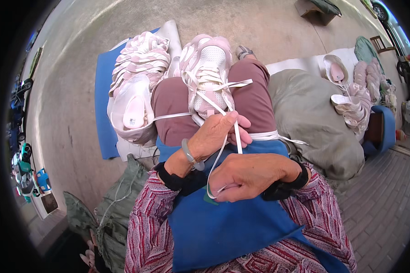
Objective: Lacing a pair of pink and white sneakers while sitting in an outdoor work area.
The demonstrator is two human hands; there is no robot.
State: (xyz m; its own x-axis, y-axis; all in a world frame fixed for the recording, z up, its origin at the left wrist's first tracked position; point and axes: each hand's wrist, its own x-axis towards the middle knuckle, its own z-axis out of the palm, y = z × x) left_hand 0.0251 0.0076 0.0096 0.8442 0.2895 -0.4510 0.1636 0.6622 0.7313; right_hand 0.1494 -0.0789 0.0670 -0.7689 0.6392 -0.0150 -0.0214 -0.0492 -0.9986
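Observation:
A pink and white sneaker point(209, 73) lies across my thighs, toe pointing away, with flat white shoelaces point(205, 95) threaded through its upper part and trailing loose. My left hand point(214, 136), a bangle on its wrist, is at the near end of this shoe, thumb and fingers closed on a shoelace. Closer to my body, my right hand point(250, 176) is curled palm down, a strand of the lace passing into its fingers. A bit of green shows under those fingers; what it belongs to is hidden. A blue apron point(223, 232) covers my lap.
Left of my legs, a stack of similar shoes point(139, 68) rests on a blue mat point(105, 104), with one open shoe point(132, 109) nearest. More shoes point(351, 104) lie at the right beyond a grey-green sack point(314, 123). Another green sack point(118, 204) sits at lower left.

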